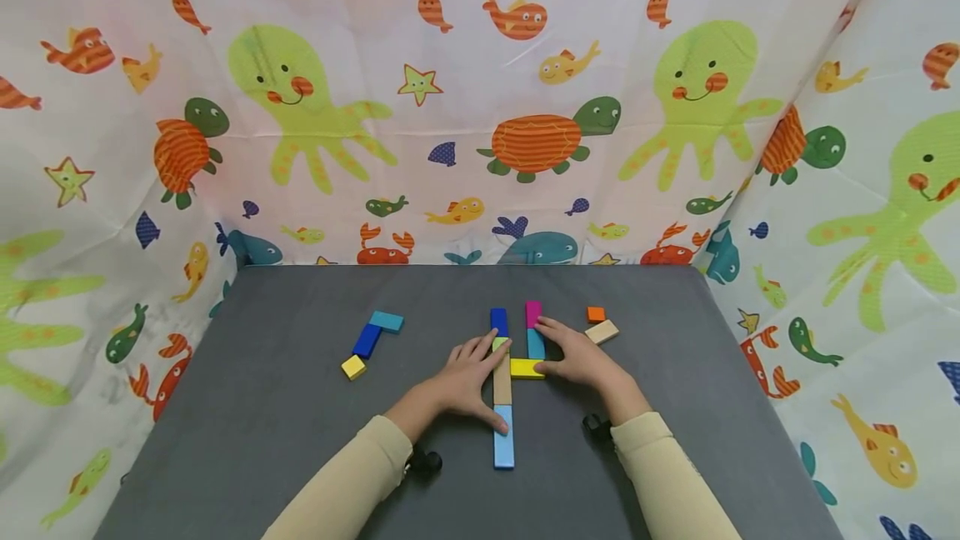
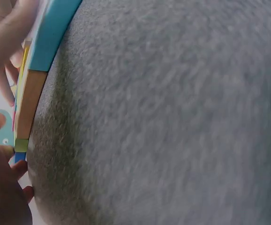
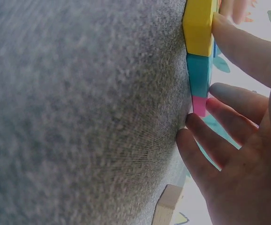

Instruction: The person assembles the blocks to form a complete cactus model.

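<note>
A column of blocks lies on the grey table: a blue block [image 1: 498, 320], a light green one, a plain wooden block [image 1: 502, 387] and a light blue block [image 1: 504, 450]. My left hand [image 1: 459, 382] spreads along it, thumb on the light blue block and fingertips at the green one, which they partly cover. From the column's right side juts a yellow block [image 1: 524, 368], with a teal block [image 1: 536, 346] and a magenta block [image 1: 532, 312] running up from it. My right hand [image 1: 587, 359] rests its thumb on the yellow block; its extended fingers [image 3: 234, 101] reach beside the teal and magenta ones.
Left of the hands lie a teal block [image 1: 387, 322], a dark blue block [image 1: 367, 341] and a small yellow block [image 1: 353, 367]. An orange block [image 1: 596, 314] and a wooden block [image 1: 602, 332] lie beyond the right hand. A sea-animal curtain [image 1: 465, 215] surrounds the table.
</note>
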Tool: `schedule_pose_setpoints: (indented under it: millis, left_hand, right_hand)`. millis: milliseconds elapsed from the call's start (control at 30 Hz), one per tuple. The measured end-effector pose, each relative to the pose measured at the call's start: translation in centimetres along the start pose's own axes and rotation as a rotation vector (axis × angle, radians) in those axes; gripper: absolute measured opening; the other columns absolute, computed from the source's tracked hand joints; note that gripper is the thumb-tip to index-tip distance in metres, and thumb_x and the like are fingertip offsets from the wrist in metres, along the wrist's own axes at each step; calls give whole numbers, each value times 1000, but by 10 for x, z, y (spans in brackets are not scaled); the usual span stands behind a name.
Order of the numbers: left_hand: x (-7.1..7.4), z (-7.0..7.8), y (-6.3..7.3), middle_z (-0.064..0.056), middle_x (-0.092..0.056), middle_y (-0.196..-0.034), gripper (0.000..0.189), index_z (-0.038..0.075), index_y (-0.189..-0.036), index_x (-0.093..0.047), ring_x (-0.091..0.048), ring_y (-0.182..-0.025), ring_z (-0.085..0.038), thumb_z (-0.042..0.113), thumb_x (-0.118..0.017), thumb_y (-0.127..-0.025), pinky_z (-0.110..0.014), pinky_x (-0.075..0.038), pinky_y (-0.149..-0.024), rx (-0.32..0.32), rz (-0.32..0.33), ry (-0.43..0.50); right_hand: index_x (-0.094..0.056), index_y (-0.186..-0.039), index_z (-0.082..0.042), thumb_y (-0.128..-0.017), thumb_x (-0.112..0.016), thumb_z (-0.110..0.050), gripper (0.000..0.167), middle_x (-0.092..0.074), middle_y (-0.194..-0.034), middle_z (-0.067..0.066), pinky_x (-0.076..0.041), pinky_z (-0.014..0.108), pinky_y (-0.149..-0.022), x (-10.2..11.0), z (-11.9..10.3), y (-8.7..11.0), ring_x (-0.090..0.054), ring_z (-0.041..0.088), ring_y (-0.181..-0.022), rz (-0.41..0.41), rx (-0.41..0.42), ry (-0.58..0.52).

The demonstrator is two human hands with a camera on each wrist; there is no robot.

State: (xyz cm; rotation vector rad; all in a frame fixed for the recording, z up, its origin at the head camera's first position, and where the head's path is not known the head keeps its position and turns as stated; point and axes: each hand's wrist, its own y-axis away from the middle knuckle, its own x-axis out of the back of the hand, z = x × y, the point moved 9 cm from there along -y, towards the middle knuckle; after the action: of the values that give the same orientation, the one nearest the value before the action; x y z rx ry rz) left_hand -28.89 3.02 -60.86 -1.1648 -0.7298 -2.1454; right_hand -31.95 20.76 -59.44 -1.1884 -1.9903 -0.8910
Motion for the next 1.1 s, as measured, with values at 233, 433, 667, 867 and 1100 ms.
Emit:
schedule_pose_setpoints:
  millis: [233, 433, 667, 867, 1100]
  left_hand:
    - [-4, -6, 0, -9, -2, -180, 141, 18, -172, -16, -16, -161, -36, 78, -86, -65, -65, -16, -125, 5, 11, 30]
    - [-9, -11, -3, -3, 0, -180, 143, 23, -172, -15, -13, -162, -33, 79, -87, -62, -64, -13, -127, 20, 19, 73]
    - [-14, -15, -6, -2, 0, -180, 144, 23, -172, -16, -12, -163, -33, 77, -89, -60, -63, -12, -127, 28, 16, 72]
    - [-9, -11, -3, -4, -2, -180, 144, 22, -172, -17, -14, -162, -33, 81, -86, -62, -61, -16, -127, 43, 0, 9]
    - [-7, -8, -3, -4, 0, -180, 145, 22, -172, -15, -13, -163, -33, 85, -83, -61, -62, -16, -127, 39, -7, 28]
  right_hand:
    - [-46, -161, -9, -96, -80, -36, 78, -40, -168, 17, -35, 64, -119, 16, -2, 7, -41, 43, -152, 127, 45, -29]
    - [-55, -152, -4, -93, -84, -30, 71, -56, -153, 22, -40, 63, -116, 42, 13, 24, -55, 43, -139, 353, 8, -50]
    - [-51, -153, 1, -94, -82, -34, 75, -49, -155, 29, -39, 67, -115, 60, 50, 40, -45, 50, -141, 464, -183, -49]
    - [-40, -156, 9, -93, -83, -38, 89, -38, -156, 37, -35, 67, -116, 60, 76, 46, -38, 55, -142, 441, -356, -96]
    - [-40, -151, 16, -91, -84, -39, 92, -49, -139, 38, -43, 64, -108, 55, 86, 42, -50, 50, -123, 378, -426, -85]
